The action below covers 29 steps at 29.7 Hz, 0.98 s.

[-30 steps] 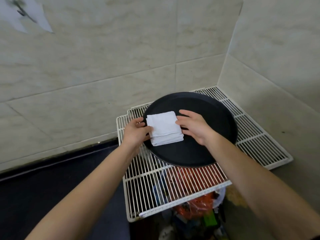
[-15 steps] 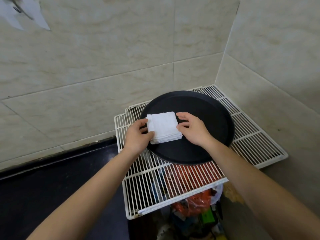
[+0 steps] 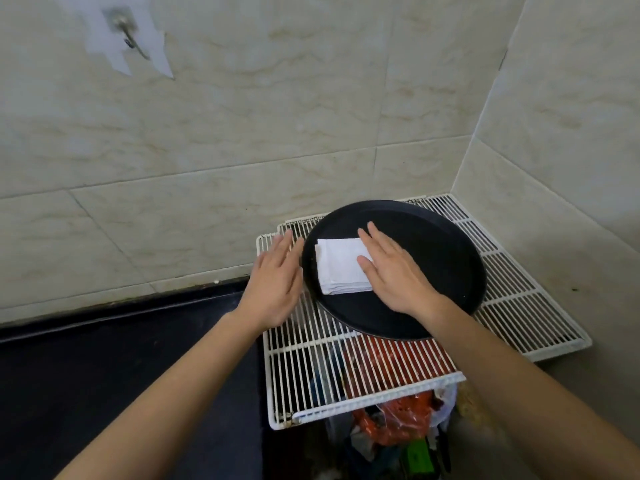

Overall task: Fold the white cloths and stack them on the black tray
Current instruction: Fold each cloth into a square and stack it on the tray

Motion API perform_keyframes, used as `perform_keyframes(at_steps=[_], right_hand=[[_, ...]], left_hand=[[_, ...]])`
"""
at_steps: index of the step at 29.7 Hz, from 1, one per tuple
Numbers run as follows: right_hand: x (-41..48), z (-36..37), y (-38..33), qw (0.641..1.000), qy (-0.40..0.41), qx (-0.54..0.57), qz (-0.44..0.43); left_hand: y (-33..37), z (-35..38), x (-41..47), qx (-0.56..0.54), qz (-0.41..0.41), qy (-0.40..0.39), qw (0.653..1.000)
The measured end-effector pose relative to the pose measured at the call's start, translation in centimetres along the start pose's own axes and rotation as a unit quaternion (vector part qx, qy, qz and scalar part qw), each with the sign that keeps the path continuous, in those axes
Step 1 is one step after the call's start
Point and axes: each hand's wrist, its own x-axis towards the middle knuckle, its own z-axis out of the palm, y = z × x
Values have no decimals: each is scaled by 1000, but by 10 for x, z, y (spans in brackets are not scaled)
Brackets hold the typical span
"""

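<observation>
Nearest: one white wire rack (image 3: pixel 346 362), with bags beneath it. Left hand (image 3: pixel 277 282): fingers straight and spread, holding nothing, just outside the tray rim. Right hand (image 3: pixel 394 275): flat, fingers straight, thumb over the stack's right edge. Between the hands: one stack of folded white cloths (image 3: pixel 341 268), lying on the one round black tray (image 3: pixel 433 244). Layer count is unclear, perhaps three or four. Judgement: light, soft, floppy; grip both side edges, pinching all layers together.

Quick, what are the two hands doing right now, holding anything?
Left hand: open, fingers straight, holding nothing, beside the black tray.
Right hand: open, flat over the right edge of the folded white cloths, gripping nothing.
</observation>
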Motion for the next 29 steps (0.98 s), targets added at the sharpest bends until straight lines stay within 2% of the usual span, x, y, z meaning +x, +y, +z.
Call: perform_keyframes(at_steps=[5,12,17,23,29], right_hand=[[32,3,-58,994,73,-46,-73],[44,79,-210,973,7,-26,-230],[24,127,-313,947,-30,-18,-320],[-31,170,-459,917,-40,-5,-397],[-96,223,-618,893,-39,-7,-449]], left_hand=[[-28,-45,-43,144,-110,85,980],[-100,-101,-186,235,-341,84,906],[-132,-134,-295,248,-450,94,853],[-175,-176,-441,255,-525,127,802],[-227,-224,-597,250,-561,132,778]])
